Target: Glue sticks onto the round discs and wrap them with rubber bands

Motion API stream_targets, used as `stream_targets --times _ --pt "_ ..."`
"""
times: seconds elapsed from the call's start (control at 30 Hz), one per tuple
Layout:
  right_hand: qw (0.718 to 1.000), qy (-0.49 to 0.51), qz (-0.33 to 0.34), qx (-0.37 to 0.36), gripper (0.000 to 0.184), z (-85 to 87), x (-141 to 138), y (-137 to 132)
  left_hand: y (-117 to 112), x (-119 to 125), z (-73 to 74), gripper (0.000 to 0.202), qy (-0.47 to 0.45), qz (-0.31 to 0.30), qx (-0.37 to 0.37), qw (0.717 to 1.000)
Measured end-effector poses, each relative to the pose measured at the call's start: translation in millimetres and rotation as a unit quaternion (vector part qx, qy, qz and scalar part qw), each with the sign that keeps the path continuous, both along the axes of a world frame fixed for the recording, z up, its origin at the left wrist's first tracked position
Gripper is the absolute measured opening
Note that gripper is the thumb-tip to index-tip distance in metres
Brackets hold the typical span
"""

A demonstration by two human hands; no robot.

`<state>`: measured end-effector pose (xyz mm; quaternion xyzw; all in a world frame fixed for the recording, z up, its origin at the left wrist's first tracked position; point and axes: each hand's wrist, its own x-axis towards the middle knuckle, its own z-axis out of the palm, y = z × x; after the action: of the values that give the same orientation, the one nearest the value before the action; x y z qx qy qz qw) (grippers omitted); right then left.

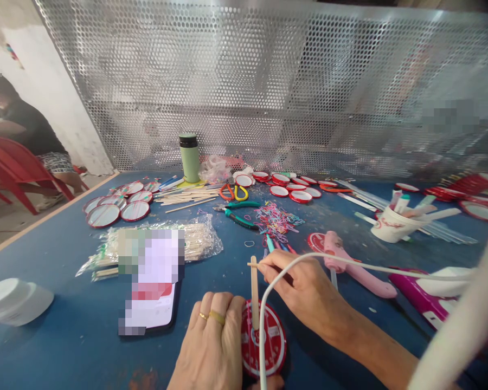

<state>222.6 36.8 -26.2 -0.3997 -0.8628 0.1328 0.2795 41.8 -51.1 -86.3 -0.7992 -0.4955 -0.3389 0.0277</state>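
My left hand (pixel 213 338), with two rings, grips the left edge of a red round mirror (pixel 274 346), its printed back facing up. A flat wooden craft stick (pixel 254 298) stretches from the mirror's middle out past its far rim. My right hand (pixel 299 287) pinches a short thin wooden stick (pixel 252 264) crosswise at the craft stick's far end; I cannot tell if the two touch. A white cable (pixel 264 319) passes in front of the mirror and my right hand, hiding part of both. Right of that hand lies a pink glue gun (pixel 352 268).
Left are a phone (pixel 156 303), bagged sticks (pixel 199 241) and a white tub (pixel 16 300). Beyond lie pliers (pixel 239 214), colourful rubber bands (pixel 278 222), mirrors (pixel 103 215) and a green bottle (pixel 190 162). Right stands a paper cup (pixel 394 225). A person (pixel 22 122) sits far left.
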Motion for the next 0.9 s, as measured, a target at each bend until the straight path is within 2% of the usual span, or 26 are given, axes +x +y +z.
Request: stream_targets --times 0.13,0.4,0.63,0.77,0.9 --pt "1.000 0.010 -0.011 -0.013 0.021 1.3 -2 0 0 2 -1.7 0.065 -0.007 0.008 0.012 1.000" --pt "0.999 0.032 -0.023 -0.036 0.022 1.8 0 0 -1 0 6.4 0.066 -0.016 0.003 0.023 1.000" --pt "0.997 0.025 -0.052 -0.053 0.029 4.0 9 -3 -2 0 14.2 0.062 -0.115 0.011 0.001 0.993" --pt "0.986 0.072 -0.017 -0.149 0.029 1.3 9 -7 -2 -10 29.7 0.053 -0.229 0.002 -0.076 0.971" --pt "0.947 0.155 0.039 -0.280 0.030 1.9 2 -16 -3 -22 42.2 0.045 -0.338 -0.063 -0.217 0.914"
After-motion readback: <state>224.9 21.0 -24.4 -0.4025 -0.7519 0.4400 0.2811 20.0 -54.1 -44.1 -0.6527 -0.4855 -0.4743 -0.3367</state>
